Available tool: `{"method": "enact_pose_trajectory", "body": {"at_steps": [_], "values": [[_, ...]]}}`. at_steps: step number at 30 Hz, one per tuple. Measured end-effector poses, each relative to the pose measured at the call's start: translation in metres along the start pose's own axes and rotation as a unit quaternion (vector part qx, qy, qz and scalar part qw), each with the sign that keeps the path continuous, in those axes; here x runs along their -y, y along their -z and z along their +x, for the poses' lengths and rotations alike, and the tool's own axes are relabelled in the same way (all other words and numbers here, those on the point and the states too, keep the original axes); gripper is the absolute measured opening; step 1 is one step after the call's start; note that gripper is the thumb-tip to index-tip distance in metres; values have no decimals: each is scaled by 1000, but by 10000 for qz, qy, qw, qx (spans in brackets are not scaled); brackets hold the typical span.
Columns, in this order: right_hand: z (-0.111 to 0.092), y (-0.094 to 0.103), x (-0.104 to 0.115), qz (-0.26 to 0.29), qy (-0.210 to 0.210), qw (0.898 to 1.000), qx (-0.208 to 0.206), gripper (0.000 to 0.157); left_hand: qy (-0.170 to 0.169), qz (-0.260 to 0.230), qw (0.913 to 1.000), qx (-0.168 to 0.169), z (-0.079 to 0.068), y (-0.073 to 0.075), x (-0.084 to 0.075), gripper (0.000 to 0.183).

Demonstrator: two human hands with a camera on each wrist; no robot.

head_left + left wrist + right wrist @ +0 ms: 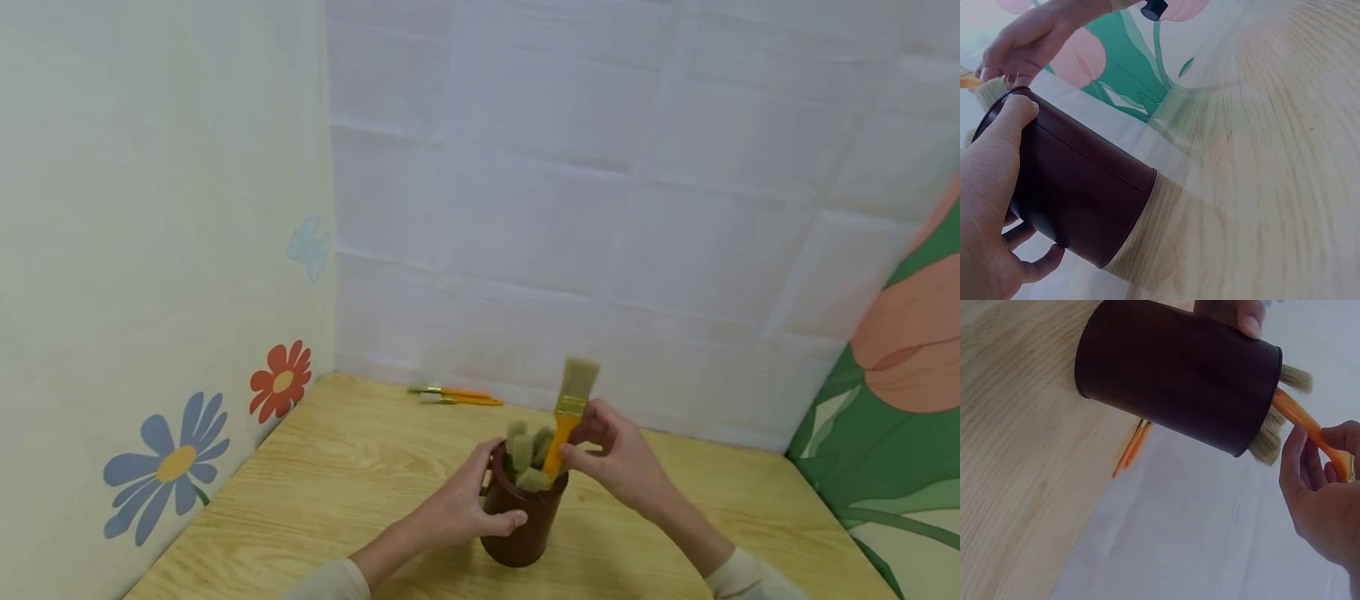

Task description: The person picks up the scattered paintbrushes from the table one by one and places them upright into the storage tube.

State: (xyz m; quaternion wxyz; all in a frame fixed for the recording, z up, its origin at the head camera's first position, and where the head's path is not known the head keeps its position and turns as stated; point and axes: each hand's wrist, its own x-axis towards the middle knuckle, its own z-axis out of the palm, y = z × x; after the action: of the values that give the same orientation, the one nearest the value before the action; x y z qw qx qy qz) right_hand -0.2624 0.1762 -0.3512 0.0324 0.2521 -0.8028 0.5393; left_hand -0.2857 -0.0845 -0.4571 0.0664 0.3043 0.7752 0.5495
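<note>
A dark brown cup [517, 529] stands upright on the wooden table, with several brush heads [519, 450] showing bristles up above its rim. My left hand [468, 500] grips the cup from the left, thumb across its front and fingers behind. Between the thumb and fingers of my right hand [618, 458] is a flat paintbrush [564, 421] with an orange handle, brass-coloured ferrule and pale bristles pointing up. Its handle end dips inside the cup's right rim. In the right wrist view the orange handle [1300, 415] enters the cup's mouth beside other bristles [1266, 445].
Two thin orange-handled brushes [457, 396] lie at the back of the table [360, 450], close to the white cloth wall [525, 208]. On the left is a wall panel with printed flowers [176, 462]; on the right, one with a large printed tulip [915, 350].
</note>
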Motion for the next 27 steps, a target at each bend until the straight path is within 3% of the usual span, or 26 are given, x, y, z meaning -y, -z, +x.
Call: {"method": "enact_pose_trajectory", "body": {"at_steps": [7,17,22,27], "values": [[-5,-5,-5,-158,44,9999,-50,46,17,77,10000,-19,-1,0,-2,101],[-15,-10,-6,-721,-408,9965,-73,31,13,42,10000,20,-1,-1,-2,100],[-17,-11,-6,-1293,-79,9916,-25,21,-88,100,9999,10,-1,-1,-2,100],[-16,-12,-10,-1557,234,9875,72,23,-105,68,9999,28,-2,-2,-2,98]]}}
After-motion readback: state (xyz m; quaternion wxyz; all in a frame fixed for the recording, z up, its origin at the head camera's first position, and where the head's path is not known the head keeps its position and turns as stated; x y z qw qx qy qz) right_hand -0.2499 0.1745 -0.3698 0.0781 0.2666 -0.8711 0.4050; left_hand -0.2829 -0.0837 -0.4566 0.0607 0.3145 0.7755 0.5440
